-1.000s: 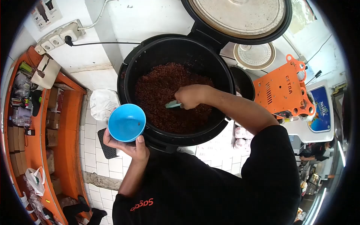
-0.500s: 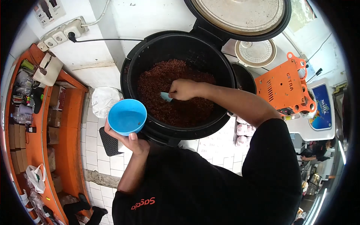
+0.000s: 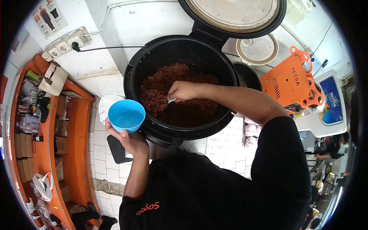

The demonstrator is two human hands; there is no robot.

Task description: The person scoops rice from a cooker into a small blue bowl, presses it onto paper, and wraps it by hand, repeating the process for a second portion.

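Observation:
Dark reddish-brown rice (image 3: 161,86) lies in the big black pot (image 3: 191,50), whose lid (image 3: 237,13) stands open behind it. My right hand (image 3: 182,91) is inside the pot, closed on the handle of a light blue scoop (image 3: 171,101); the scoop's blade is mostly hidden in the rice. Beside the pot's left rim, my left hand (image 3: 124,138) holds a blue bowl (image 3: 126,115) from below and the side, with the thumb near its rim. The bowl is tilted slightly and no rice shows in it.
Orange shelves (image 3: 74,145) with boxes and bags stand at the left. Right of the pot are wrapped packages (image 3: 251,130), an orange device (image 3: 287,82) and a round pale lid (image 3: 257,50). A cable runs from the sockets (image 3: 63,46). Another person's legs (image 3: 90,218) show lower left.
My right hand has moved slightly left with the scoop, whose blade has sunk into the rice. The whole view has shifted a little.

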